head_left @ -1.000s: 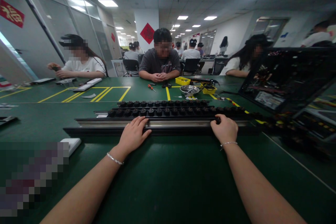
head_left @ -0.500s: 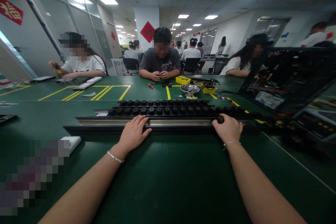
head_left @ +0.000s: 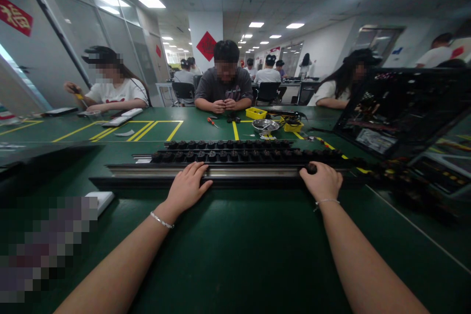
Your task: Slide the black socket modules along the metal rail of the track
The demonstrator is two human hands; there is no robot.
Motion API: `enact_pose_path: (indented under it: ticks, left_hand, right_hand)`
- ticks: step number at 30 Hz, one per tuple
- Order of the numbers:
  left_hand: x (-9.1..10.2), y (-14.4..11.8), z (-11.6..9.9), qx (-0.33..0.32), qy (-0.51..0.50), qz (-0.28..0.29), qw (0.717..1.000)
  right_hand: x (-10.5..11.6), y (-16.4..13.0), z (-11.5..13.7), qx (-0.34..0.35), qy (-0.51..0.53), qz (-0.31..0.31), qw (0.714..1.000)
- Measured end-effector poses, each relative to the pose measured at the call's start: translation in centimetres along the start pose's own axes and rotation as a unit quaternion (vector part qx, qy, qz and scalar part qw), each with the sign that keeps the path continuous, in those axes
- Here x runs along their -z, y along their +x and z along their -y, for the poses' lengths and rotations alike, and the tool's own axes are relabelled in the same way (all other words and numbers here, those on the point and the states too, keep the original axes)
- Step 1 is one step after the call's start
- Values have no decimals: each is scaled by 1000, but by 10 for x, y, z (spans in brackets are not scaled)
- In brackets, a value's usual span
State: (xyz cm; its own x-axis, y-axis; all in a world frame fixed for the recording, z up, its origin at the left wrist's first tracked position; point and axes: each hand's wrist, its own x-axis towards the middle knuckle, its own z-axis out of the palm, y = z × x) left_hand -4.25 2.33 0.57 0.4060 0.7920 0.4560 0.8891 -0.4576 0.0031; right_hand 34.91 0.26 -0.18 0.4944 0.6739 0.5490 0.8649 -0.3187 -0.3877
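A long black and silver rail (head_left: 250, 172) lies across the green table (head_left: 235, 245) in front of me. My left hand (head_left: 188, 187) rests flat on the rail near its middle, fingers spread. My right hand (head_left: 321, 181) is curled over the rail further right, its fingers closed around a small black knob (head_left: 311, 168). Behind the rail lie two more black strips (head_left: 235, 155) lined with several round black knobs.
A white block (head_left: 98, 200) lies at the left. A large open black panel with electronics (head_left: 405, 108) leans at the right. Further back are a metal bowl (head_left: 265, 125), yellow bins (head_left: 256, 113) and a red screwdriver (head_left: 211, 121). Several people sit across the table.
My right hand has edged slightly right along the rail with the knob. A dark shape has come into view at the left edge. My left hand has stayed put.
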Motion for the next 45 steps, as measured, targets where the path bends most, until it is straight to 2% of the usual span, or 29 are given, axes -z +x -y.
enact_pose_path:
  ticks: [21, 35, 39, 45]
  left_hand:
    - [-2, 2, 1, 0, 7, 7, 1000]
    - [4, 2, -3, 5, 7, 14, 1000]
    - [6, 3, -8, 20, 17, 27, 999]
    - [6, 12, -27, 82, 39, 43, 995]
  right_hand:
    - [-3, 5, -13, -35, -14, 5, 999]
    - [7, 9, -18, -11, -2, 44, 999]
    - [9, 12, -23, 13, 2, 59, 998]
    - [7, 12, -23, 17, 3, 40, 999]
